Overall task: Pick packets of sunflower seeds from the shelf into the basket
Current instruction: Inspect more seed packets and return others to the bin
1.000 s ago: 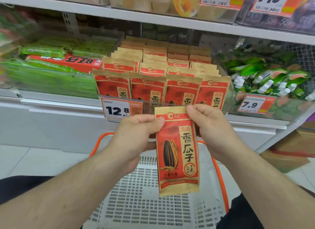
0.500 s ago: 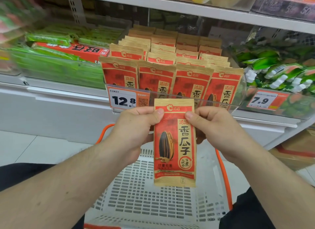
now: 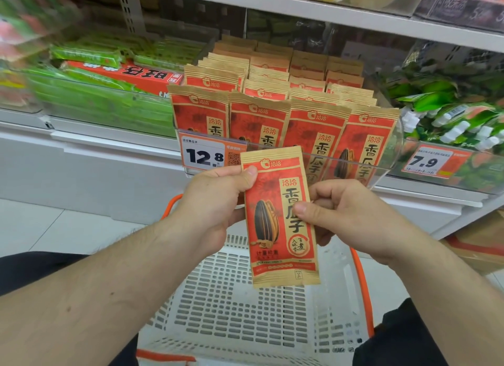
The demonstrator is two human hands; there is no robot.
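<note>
A packet of sunflower seeds is held upright above the white basket, clear of its orange rim. Its upper left edge is pinched by the left hand, thumb on the front; its right edge is pinched at mid-height by the right hand, thumb pressed on the printed face. Rows of like packets are stood behind a clear shelf guard, just beyond the held packet's top. Open space is seen between the packet's lower edge and the basket floor.
</note>
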